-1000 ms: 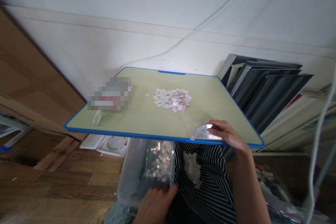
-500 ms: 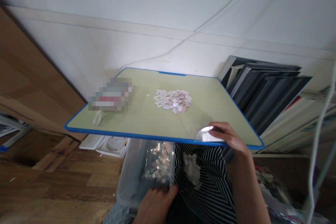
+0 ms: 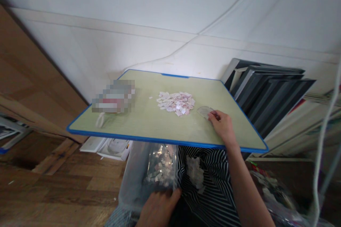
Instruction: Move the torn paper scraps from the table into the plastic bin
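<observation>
My right hand is closed on the edge of a clear, round-edged plastic piece, maybe a lid or scraper, just above or on the pale green tabletop. Left of it lies a heap of small pinkish-white paper pieces. Below the table's front edge, my left hand is wrapped over the near right rim of a translucent plastic bin. Inside the bin is a clear container with small pale pieces in it. The left fingertips are hidden.
A blurred-out object with a white strap sits at the table's left. Dark flat folders or panels lean on the right. Crumpled pale scraps lie on striped cloth. A white cable hangs at far right.
My right hand has moved forward and slightly left from the table's front edge, carrying the clear plastic piece toward the paper heap. The left hand stays on the bin rim.
</observation>
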A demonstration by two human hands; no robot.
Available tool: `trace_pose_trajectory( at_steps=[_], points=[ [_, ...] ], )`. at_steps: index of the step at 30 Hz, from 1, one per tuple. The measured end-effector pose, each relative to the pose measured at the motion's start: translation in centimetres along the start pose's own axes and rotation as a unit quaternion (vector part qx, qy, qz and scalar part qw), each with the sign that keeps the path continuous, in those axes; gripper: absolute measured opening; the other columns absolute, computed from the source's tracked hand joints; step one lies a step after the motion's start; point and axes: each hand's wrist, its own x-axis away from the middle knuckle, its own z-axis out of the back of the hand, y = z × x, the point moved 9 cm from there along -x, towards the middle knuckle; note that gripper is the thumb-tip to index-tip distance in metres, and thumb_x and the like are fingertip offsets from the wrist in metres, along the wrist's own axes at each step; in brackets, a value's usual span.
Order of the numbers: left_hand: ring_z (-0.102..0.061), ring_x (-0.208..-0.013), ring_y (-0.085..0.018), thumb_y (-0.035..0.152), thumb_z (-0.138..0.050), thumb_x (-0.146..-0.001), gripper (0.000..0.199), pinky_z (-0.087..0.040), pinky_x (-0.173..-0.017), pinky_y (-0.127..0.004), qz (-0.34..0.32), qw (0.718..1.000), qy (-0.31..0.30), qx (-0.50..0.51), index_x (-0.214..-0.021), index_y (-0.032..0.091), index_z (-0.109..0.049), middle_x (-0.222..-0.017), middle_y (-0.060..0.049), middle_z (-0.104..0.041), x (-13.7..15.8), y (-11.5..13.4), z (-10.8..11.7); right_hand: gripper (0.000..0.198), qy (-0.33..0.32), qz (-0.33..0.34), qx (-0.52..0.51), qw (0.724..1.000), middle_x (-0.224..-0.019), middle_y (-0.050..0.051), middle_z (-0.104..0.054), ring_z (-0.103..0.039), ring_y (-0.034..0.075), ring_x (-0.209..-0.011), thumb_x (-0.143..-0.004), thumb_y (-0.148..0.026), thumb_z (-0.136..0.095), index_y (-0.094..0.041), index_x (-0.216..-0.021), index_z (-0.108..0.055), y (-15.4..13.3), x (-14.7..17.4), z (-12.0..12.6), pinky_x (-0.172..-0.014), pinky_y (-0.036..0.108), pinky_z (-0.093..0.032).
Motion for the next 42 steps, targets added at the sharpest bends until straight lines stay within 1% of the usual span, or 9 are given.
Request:
trace_pose_trajectory(
  at_steps=[9,14,19,21,25,30,35,40,42],
  points=[
    [-0.054,-0.091,-0.026,0.008,-0.042,-0.075,0.049,-0.04,-0.074,-0.035,-0.007,1.0,-0.005,0.002,-0.122,0.021,-0.041,-0.103,-0.01,-0.058,0.1,0.2,0.0,0.02,-0.106,0.029,-0.006,0.994,-0.056,0.004,-0.057,-0.047,0.013,-0.051,-0.073,-0.027,-0.046,-0.014,-0.062,-0.056,-3.1,1.6,-3.3,-0.051,0.024,-0.034],
    [-0.056,-0.088,-0.025,0.006,-0.04,-0.076,0.046,-0.041,-0.07,-0.033,0.001,1.0,0.0,-0.015,-0.12,0.02,-0.043,-0.099,-0.009,-0.06,0.1,0.1,0.2,0.019,-0.134,0.055,-0.026,0.989,-0.057,0.003,-0.056,-0.047,0.012,-0.051,-0.075,-0.026,-0.045,-0.015,-0.062,-0.055,-4.3,2.2,-4.3,-0.051,0.024,-0.034],
    [-0.056,-0.087,-0.026,0.007,-0.04,-0.078,0.045,-0.041,-0.071,-0.034,0.005,1.0,-0.001,-0.016,-0.121,0.02,-0.042,-0.099,-0.01,-0.06,0.2,0.4,0.3,0.019,-0.102,0.036,-0.084,0.991,-0.06,0.003,-0.057,-0.048,0.012,-0.053,-0.076,-0.028,-0.044,-0.015,-0.065,-0.052,-3.8,1.8,-3.8,-0.051,0.022,-0.035],
    [-0.055,-0.088,-0.025,0.005,-0.039,-0.076,0.047,-0.041,-0.072,-0.034,0.014,1.0,0.009,-0.021,-0.121,0.02,-0.041,-0.098,-0.009,-0.06,0.2,0.3,0.4,0.018,-0.09,0.037,-0.079,0.992,-0.061,0.004,-0.057,-0.048,0.012,-0.054,-0.076,-0.027,-0.044,-0.015,-0.066,-0.052,-3.7,1.7,-3.6,-0.051,0.022,-0.035],
    [-0.055,-0.088,-0.025,0.005,-0.039,-0.074,0.049,-0.041,-0.072,-0.034,0.007,1.0,0.01,-0.018,-0.12,0.021,-0.042,-0.1,-0.008,-0.059,0.2,0.3,0.3,0.016,-0.111,0.062,-0.039,0.991,-0.059,0.002,-0.056,-0.047,0.011,-0.053,-0.075,-0.024,-0.045,-0.015,-0.065,-0.052,-4.2,2.0,-4.0,-0.051,0.022,-0.033],
    [-0.056,-0.087,-0.027,0.005,-0.038,-0.075,0.049,-0.042,-0.07,-0.035,-0.011,1.0,0.007,-0.024,-0.121,0.018,-0.041,-0.099,-0.01,-0.06,0.2,0.3,0.3,0.017,-0.106,0.05,-0.071,0.991,-0.06,0.002,-0.055,-0.047,0.01,-0.054,-0.077,-0.025,-0.044,-0.014,-0.067,-0.052,-4.1,2.1,-3.8,-0.051,0.02,-0.034],
    [-0.055,-0.089,-0.026,0.004,-0.039,-0.073,0.051,-0.041,-0.071,-0.033,-0.003,1.0,0.012,-0.028,-0.121,0.02,-0.042,-0.1,-0.008,-0.06,0.2,0.2,0.2,0.018,-0.121,0.069,-0.059,0.989,-0.058,0.001,-0.053,-0.044,0.01,-0.053,-0.076,-0.026,-0.045,-0.014,-0.066,-0.054,-4.4,2.3,-4.1,-0.05,0.02,-0.032],
    [-0.055,-0.089,-0.027,0.004,-0.04,-0.072,0.053,-0.041,-0.072,-0.034,-0.008,1.0,0.004,-0.017,-0.122,0.02,-0.041,-0.101,-0.01,-0.059,0.2,0.2,0.1,0.023,-0.071,0.019,-0.076,0.994,-0.051,0.0,-0.047,-0.038,0.008,-0.048,-0.072,-0.03,-0.048,-0.012,-0.059,-0.054,-3.4,2.6,-2.9,-0.045,0.02,-0.028],
    [-0.056,-0.088,-0.027,0.002,-0.038,-0.072,0.053,-0.041,-0.071,-0.035,-0.008,1.0,0.004,-0.019,-0.122,0.019,-0.041,-0.1,-0.01,-0.06,0.2,0.2,0.1,0.024,-0.067,0.011,-0.072,0.995,-0.049,-0.001,-0.044,-0.035,0.008,-0.046,-0.07,-0.03,-0.049,-0.011,-0.056,-0.054,-3.4,2.8,-2.7,-0.043,0.021,-0.026]
  ],
)
